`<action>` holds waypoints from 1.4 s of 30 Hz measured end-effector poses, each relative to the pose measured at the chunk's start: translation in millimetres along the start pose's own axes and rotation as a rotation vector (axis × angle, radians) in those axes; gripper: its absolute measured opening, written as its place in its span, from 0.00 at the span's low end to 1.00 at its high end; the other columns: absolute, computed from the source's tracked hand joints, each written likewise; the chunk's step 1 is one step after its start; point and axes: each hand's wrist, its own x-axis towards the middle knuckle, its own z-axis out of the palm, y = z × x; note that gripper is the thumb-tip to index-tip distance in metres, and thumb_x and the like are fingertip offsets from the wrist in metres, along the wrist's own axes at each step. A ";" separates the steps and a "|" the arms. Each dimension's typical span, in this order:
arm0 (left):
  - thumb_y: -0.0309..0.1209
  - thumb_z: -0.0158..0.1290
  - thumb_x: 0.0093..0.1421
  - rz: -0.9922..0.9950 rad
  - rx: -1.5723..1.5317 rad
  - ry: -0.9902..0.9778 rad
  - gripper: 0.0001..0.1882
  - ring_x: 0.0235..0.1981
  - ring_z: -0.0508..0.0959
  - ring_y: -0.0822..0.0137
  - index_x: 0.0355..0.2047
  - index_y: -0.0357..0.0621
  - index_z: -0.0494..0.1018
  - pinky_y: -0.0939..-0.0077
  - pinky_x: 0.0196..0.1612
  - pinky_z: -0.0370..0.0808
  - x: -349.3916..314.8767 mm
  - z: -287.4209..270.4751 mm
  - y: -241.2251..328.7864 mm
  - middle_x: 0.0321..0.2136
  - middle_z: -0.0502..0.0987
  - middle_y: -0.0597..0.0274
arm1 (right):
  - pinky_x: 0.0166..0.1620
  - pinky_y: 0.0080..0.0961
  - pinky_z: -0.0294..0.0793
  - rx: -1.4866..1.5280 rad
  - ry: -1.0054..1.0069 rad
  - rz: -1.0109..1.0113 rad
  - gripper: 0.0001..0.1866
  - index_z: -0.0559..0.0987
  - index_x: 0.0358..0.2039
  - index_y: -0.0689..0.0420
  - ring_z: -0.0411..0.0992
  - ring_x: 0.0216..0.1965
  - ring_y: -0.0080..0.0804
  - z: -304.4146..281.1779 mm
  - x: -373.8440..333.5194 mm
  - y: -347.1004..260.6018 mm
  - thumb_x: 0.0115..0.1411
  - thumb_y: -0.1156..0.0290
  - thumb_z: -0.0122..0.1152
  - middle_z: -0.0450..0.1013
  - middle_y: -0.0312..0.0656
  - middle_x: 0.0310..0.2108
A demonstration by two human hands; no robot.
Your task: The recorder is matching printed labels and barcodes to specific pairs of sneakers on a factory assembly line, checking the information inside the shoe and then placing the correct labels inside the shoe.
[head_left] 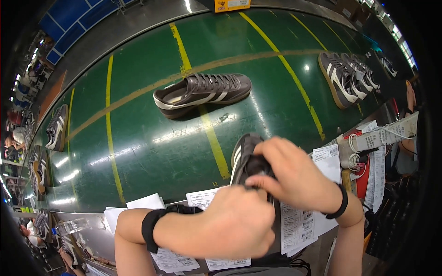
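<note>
A dark sneaker (247,143) with pale side stripes is at the belt's near edge, its toe pointing away from me. My right hand (292,175) is closed around its upper by the opening, thumb and fingers on either side. At the heel end my left hand (230,223) makes a fist that hides that part of the shoe; what lies inside the fingers does not show. Farther off, a second dark brown sneaker (202,94) with pale stripes and a white heel patch rests on its sole, toe to the right.
The green belt (152,138) has yellow cross lines. Several sneakers (340,80) stand at the right, more (57,128) at the left. Printed sheets (299,227) line the near edge. A plastic bottle (69,227) lies at the lower left; a yellow box (232,4) is at the far edge.
</note>
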 end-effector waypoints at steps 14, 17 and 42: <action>0.38 0.54 0.30 0.259 -0.058 0.074 0.11 0.28 0.70 0.61 0.05 0.48 0.66 0.70 0.20 0.61 6.7 8.9 13.4 0.12 0.63 0.62 | 0.20 0.22 0.61 0.705 -0.097 0.438 0.04 0.83 0.27 0.64 0.64 0.15 0.19 12.3 4.0 53.3 0.55 0.77 0.62 0.70 0.42 0.13; 0.36 0.57 0.37 0.331 -0.043 -0.029 0.10 0.31 0.74 0.54 0.15 0.43 0.72 0.63 0.22 0.67 -1.9 -8.6 8.3 0.18 0.69 0.56 | 0.20 0.26 0.65 0.433 0.106 0.152 0.03 0.82 0.24 0.63 0.68 0.14 0.34 10.8 9.5 36.4 0.50 0.80 0.60 0.72 0.45 0.15; 0.36 0.58 0.48 -0.119 -0.090 0.557 0.17 0.37 0.76 0.43 0.33 0.36 0.74 0.54 0.32 0.74 -168.3 154.8 80.0 0.27 0.73 0.46 | 0.60 0.42 0.64 0.125 -0.395 -0.069 0.30 0.68 0.59 0.62 0.66 0.59 0.46 31.7 -102.7 -83.2 0.61 0.59 0.62 0.68 0.53 0.57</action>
